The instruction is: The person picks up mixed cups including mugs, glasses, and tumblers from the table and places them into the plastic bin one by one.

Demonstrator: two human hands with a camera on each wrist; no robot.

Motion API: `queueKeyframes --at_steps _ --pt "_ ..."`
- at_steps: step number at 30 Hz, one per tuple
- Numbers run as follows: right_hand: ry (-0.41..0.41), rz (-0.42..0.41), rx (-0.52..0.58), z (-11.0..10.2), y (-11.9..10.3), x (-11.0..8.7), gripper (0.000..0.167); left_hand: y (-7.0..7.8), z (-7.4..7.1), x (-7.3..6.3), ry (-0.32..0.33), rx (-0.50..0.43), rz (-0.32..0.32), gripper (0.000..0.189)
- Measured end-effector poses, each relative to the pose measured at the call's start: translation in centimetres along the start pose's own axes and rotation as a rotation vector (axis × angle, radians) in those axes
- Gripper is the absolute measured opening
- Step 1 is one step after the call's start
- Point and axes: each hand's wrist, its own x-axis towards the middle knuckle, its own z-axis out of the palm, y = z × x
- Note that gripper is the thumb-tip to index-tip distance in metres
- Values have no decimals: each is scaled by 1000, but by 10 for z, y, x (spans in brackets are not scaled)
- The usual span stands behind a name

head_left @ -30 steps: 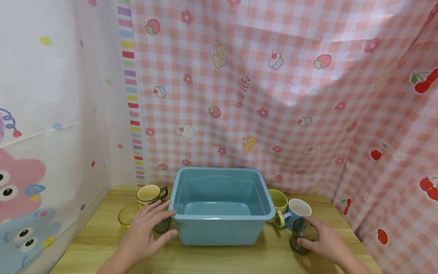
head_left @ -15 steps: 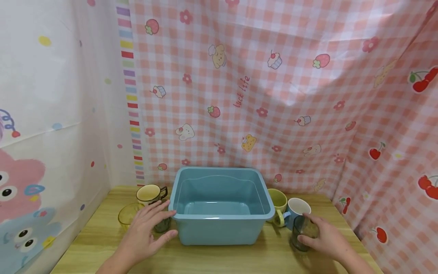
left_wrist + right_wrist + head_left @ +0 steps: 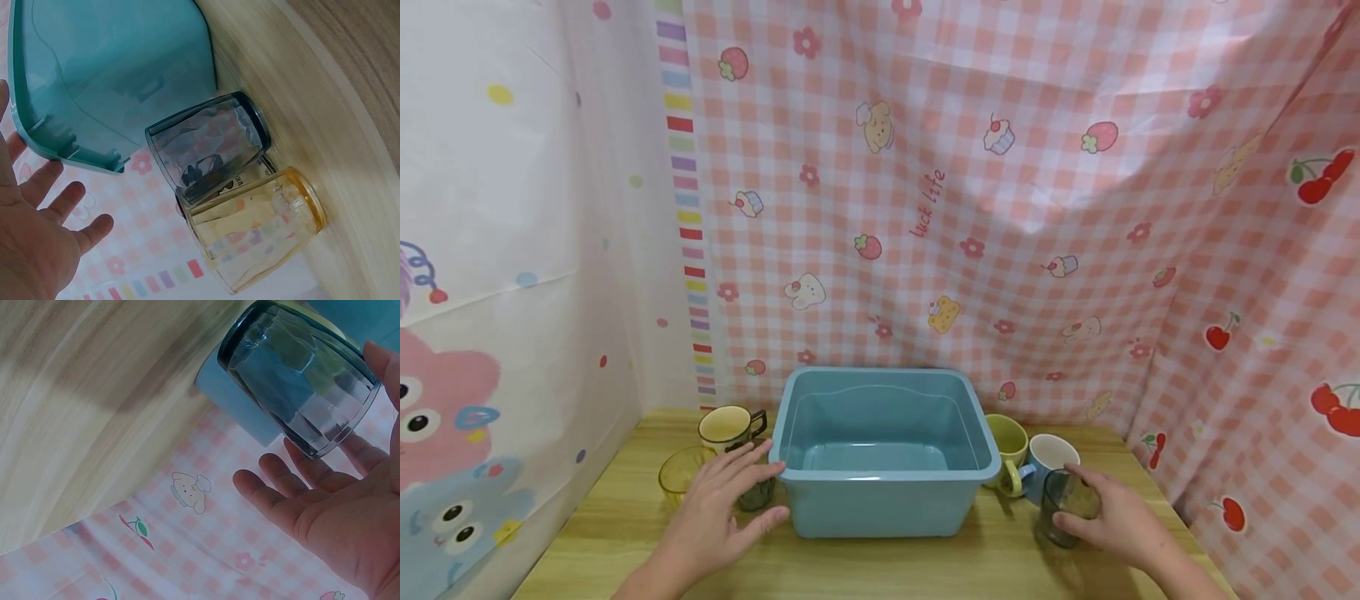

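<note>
A light-blue plastic tub (image 3: 880, 507) stands in the middle of the wooden table. My left hand (image 3: 711, 508) has its fingers spread, fingertips at the tub's left rim. Beneath and beside it stand a dark grey glass (image 3: 209, 147) and an amber glass (image 3: 259, 231), with a cream-coloured cup (image 3: 725, 423) behind. At the right, my right hand (image 3: 1120, 518) pinches a smoky drinking glass (image 3: 1063, 512) near its rim between thumb and fingers; its other fingers extend loosely. The glass looks upright, close to the table, in front of a blue mug (image 3: 1052, 457).
A yellow-green mug (image 3: 1006, 437) stands between the tub and the blue mug. A pink checked cloth (image 3: 925, 208) hangs behind, and a white printed cloth (image 3: 527, 350) hangs at the left. Bare tabletop (image 3: 880, 571) lies in front of the tub.
The smoky glass in my right hand has shifted slightly toward the back and straightened up. My left hand stays in place at the tub's rim.
</note>
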Motion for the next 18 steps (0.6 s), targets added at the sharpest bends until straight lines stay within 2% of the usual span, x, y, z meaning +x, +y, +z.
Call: queueKeyframes --at_steps 7,18 --pt "6 -6 1 -4 -1 1 85 -1 1 -1 -7 -2 -4 53" --pt "76 -51 -7 -7 -2 1 81 -1 1 -1 -8 -17 -7 54"
